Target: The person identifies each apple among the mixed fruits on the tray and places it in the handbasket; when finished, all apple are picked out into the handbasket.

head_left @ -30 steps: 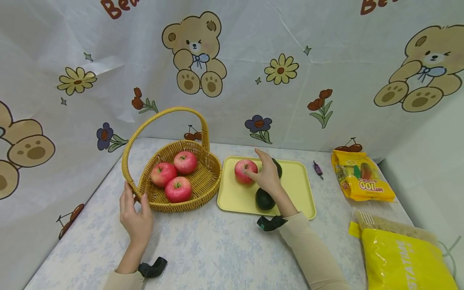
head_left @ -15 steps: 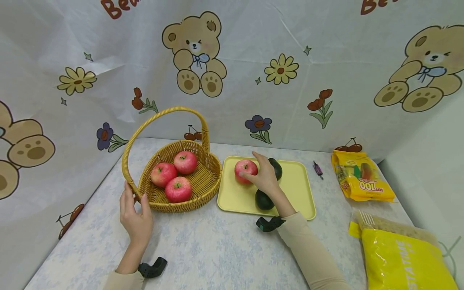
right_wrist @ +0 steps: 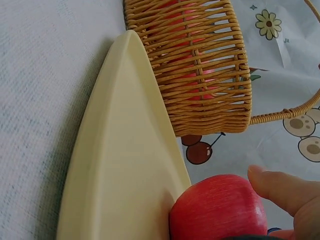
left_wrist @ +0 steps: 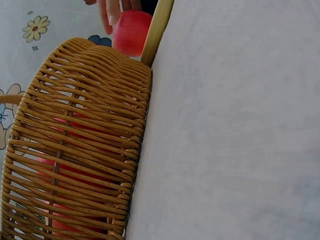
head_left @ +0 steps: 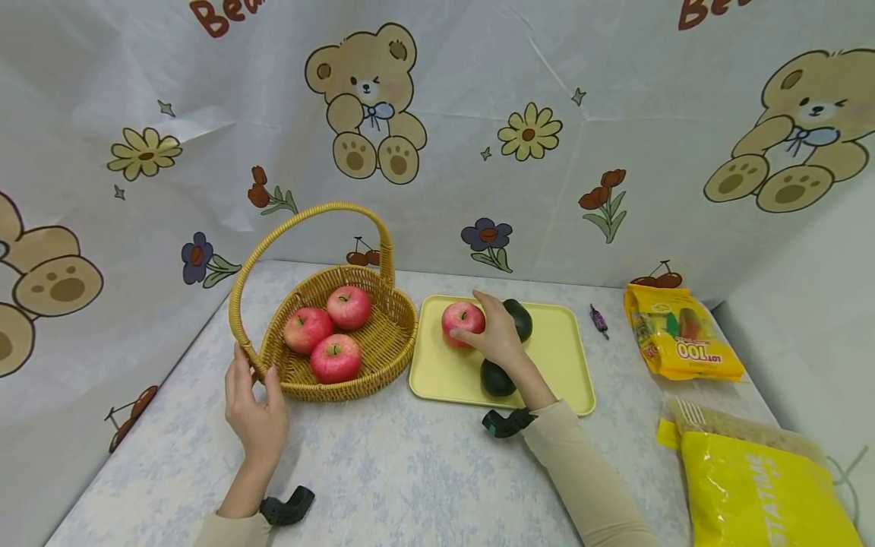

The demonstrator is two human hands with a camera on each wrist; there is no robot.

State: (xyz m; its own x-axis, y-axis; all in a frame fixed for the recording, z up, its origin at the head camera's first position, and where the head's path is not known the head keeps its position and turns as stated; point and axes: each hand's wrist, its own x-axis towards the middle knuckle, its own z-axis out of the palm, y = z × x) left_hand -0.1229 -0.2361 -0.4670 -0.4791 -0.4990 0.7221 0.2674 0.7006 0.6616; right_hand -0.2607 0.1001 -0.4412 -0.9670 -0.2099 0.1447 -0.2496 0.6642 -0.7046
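Note:
My right hand (head_left: 499,334) is around a red apple (head_left: 456,316) on the yellow tray (head_left: 437,376), thumb on its near side and fingers on the far side. In the right wrist view the thumb lies against that apple (right_wrist: 215,207). Two dark green avocados (head_left: 497,378) sit on the tray, partly hidden by the right hand and wrist. At the left, my left hand (head_left: 256,418) touches the wicker basket (head_left: 383,365) near the foot of its handle, its fingers fairly straight. Three red apples (head_left: 336,358) lie inside the basket.
To the right of the tray lies a small purple wrapped piece (head_left: 598,320). Further right are a yellow packet (head_left: 683,334) and a larger yellow bag (head_left: 766,486). A bear-print sheet (head_left: 451,197) hangs behind the table.
My right hand's fingers have come down and closer around the tray's apple, uncovering more of the far avocado. My left hand and the basket stay in place.

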